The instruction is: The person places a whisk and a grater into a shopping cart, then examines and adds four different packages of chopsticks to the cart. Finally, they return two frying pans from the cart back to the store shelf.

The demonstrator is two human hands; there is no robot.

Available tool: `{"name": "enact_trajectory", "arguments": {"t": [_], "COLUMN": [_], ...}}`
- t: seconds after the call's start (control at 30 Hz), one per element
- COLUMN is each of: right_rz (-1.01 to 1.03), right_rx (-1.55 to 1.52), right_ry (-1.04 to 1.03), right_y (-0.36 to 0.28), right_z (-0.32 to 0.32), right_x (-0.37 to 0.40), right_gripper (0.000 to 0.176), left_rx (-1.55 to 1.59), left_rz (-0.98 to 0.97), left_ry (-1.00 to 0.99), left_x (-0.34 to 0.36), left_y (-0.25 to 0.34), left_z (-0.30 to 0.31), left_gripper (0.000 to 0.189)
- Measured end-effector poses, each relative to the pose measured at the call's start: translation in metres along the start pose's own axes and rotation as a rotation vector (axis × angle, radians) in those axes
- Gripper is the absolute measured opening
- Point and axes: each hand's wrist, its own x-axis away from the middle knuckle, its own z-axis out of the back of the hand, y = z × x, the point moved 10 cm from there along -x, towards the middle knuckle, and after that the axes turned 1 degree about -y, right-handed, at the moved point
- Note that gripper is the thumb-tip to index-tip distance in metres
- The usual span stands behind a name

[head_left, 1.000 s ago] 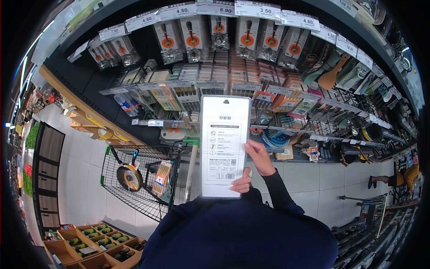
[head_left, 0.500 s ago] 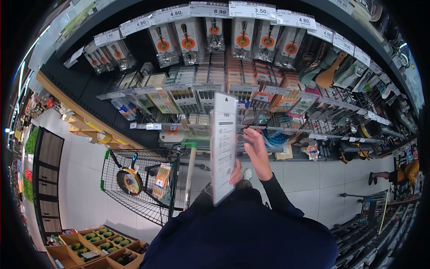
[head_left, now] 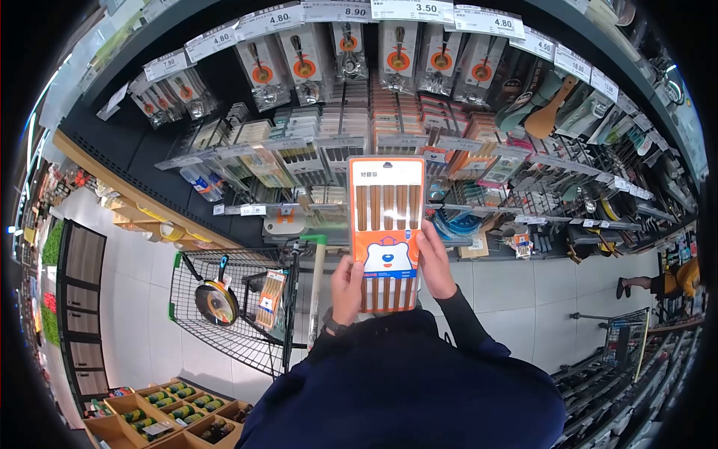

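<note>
In front of my chest I hold a pack of wooden chopsticks (head_left: pixel 387 206), upright, its front facing me. The card is orange and white with a white bear and a blue band, and brown sticks show through clear windows. My left hand (head_left: pixel 346 290) grips the lower left edge, a dark watch on its wrist. On the right edge, a bit higher, my right hand (head_left: pixel 436 260) is closed round the pack. The fingers behind the pack are hidden.
Shelves ahead carry hanging utensils (head_left: pixel 399 60) under price tags, and a wooden spatula (head_left: pixel 551 112). At left stands a shopping cart (head_left: pixel 224 352) with a frying pan (head_left: pixel 217 302) and a similar chopstick pack (head_left: pixel 270 299). Bottle crates (head_left: pixel 112 430) stand lower left. Another person (head_left: pixel 677 280) is far right.
The pack has turned from its back, seen nearly edge-on, to its front. My right hand, raised apart from it with fingers spread, now grips its right edge.
</note>
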Motion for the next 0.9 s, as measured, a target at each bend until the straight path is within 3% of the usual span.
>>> {"name": "enact_trajectory", "arguments": {"t": [0.9], "right_rz": [-0.031], "right_rx": [-0.042], "right_ry": [-0.009], "right_y": [0.009], "right_z": [-0.003], "right_x": [-0.008], "right_gripper": [0.033], "left_rx": [0.05], "left_rz": [0.002], "left_ry": [-0.009], "left_x": [0.001], "left_y": [-0.005], "left_z": [0.002], "left_gripper": [0.019]}}
